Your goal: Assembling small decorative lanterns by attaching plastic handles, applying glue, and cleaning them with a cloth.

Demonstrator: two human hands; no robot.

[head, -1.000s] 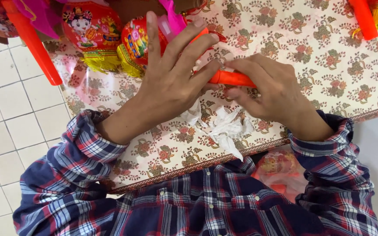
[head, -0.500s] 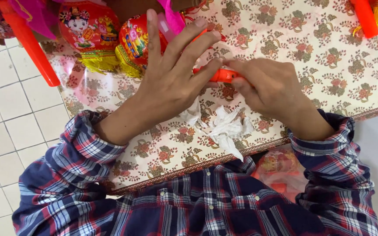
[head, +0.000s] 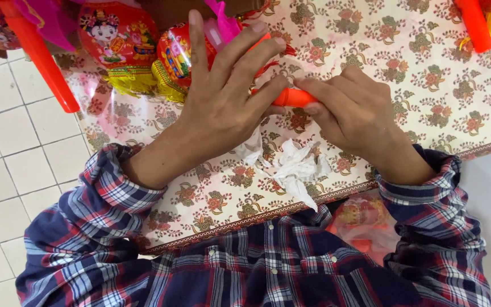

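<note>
The right hand (head: 350, 108) has slid further along the orange stick (head: 291, 98), covering more of it, fingers curled and pinching it. The left hand (head: 223, 96), fingers spread, rests on the stick above crumpled white tissue (head: 294, 167) near the tabletop's (head: 427, 74) front edge

Glossy plastic tablecloth (head: 427, 74), crumpled white paper (head: 294, 170)
</note>
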